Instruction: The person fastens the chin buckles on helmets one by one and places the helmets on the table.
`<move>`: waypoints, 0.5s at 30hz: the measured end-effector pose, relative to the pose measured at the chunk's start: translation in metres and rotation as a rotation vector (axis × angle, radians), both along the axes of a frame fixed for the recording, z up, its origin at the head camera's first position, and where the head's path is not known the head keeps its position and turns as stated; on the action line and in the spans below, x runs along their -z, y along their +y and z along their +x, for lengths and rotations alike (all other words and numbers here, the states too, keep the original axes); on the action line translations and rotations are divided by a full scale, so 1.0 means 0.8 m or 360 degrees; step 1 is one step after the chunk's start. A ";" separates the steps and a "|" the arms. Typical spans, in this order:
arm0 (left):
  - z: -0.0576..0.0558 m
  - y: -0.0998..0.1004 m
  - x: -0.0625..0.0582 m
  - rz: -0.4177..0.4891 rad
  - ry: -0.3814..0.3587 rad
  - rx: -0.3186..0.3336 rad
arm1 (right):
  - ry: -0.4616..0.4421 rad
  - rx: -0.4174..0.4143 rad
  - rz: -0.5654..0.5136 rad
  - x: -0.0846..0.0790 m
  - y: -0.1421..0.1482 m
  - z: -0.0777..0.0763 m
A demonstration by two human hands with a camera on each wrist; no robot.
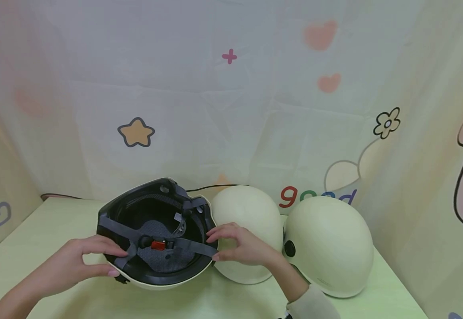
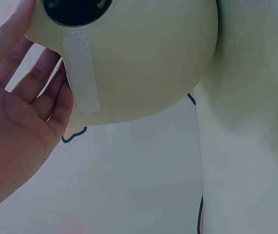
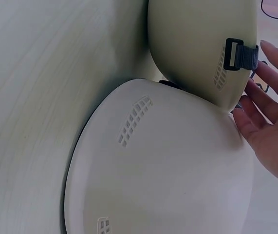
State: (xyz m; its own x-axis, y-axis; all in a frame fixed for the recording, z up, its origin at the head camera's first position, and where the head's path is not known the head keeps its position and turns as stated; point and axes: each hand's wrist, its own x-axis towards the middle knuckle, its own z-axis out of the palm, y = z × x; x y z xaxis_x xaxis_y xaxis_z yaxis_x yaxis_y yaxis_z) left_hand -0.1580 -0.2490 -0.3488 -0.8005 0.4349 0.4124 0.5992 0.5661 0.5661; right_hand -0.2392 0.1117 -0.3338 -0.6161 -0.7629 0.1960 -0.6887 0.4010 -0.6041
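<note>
A cream helmet [image 1: 157,287] lies upturned on the table, its black padded inside facing the head camera. Grey straps cross the opening, joined by a red and black buckle [image 1: 158,245]. On its left rim my left hand [image 1: 69,266] holds the edge, fingers over the inside and thumb low outside. My right hand [image 1: 243,246] holds the opposite rim, fingertips and thumb beside the strap end. In the left wrist view, the left hand [image 2: 22,107] is at the shell's edge beside a pale reflective strip [image 2: 83,73]. A black strap slider [image 3: 233,54] shows near the right fingers.
Right behind the right hand stands a second cream helmet [image 1: 251,208], dome up. A third helmet [image 1: 335,243] with a black round fitting sits farther right. The pale table [image 1: 12,248] meets a printed curtain [image 1: 199,133], with a dark cord [image 1: 215,186] along the back.
</note>
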 end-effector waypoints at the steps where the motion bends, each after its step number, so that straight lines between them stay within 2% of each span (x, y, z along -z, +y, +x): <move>1: 0.001 0.001 0.000 0.0003 -0.0001 -0.0006 | 0.0009 -0.0003 0.0001 0.000 0.000 0.000; 6: 0.003 0.003 0.000 -0.0003 -0.0016 -0.0044 | 0.0048 -0.0009 -0.0016 0.000 -0.003 0.003; 15: 0.004 0.001 0.007 0.0040 0.0057 -0.0105 | 0.0082 -0.0042 -0.0057 0.002 -0.004 0.004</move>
